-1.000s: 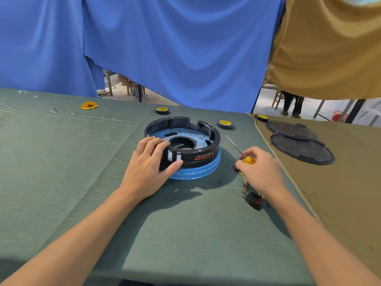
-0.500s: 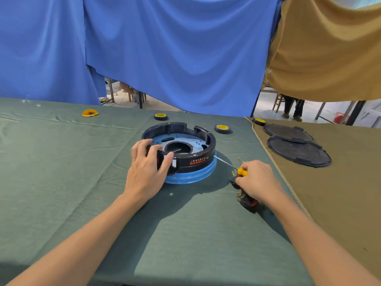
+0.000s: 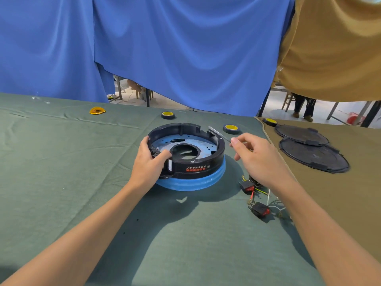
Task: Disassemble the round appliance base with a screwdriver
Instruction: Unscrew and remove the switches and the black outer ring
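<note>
My left grip (image 3: 147, 164) is curled round the near-left wall of the round appliance base (image 3: 191, 162), thumb hooked inside the rim and fingers outside. The base is a glossy black plastic ring with a notched wall. Inside it is a dull blue-grey metal plate pierced with small holes, and beneath it a ribbed blue band. It sits on the wrinkled green cloth of the worktop (image 3: 72, 162), between my two grips. My right grip (image 3: 257, 159) is closed on the screwdriver (image 3: 217, 134), whose thin steel shaft reaches past my fingertips to the far-right rim. Its handle is hidden in my palm, and I cannot tell whether the tip touches. Below that grip lie black switches (image 3: 246, 185) with loose wires, partly covered by my wrist. Half a second ago the right grip was down by those switches with the yellow handle showing.
</note>
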Motion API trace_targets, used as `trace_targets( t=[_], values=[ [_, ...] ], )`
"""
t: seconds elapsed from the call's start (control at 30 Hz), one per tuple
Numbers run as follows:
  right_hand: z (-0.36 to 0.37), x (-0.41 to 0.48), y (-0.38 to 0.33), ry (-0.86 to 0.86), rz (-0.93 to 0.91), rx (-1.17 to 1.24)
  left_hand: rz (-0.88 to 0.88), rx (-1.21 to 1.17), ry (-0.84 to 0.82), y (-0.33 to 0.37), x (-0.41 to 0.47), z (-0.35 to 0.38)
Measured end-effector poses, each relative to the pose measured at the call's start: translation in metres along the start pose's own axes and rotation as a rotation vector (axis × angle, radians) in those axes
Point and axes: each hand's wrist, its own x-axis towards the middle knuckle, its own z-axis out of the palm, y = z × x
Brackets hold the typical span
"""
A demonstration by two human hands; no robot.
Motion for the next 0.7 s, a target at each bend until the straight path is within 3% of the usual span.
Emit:
trace_targets(
  t=[0.17,0.37,0.53,0.7],
  values=[
    [0.015,0.01,-0.012,-0.097,-0.149,0.015,-0.025,-0.055,-0.009,-0.01,0.007,-0.02],
    [0.042,0.022,-0.029,-0.249,-0.278,-0.06,0.058,-0.129,-0.208,-0.013,0.011,-0.03],
    [0.057,0.033,-0.033,-0.233,-0.274,-0.275,0.061,-0.149,-0.213,-0.014,0.012,-0.026],
    [0.063,0.036,-0.023,-0.229,-0.276,-0.344,0.026,-0.203,-0.216,-0.017,0.014,-0.024]
  ],
)
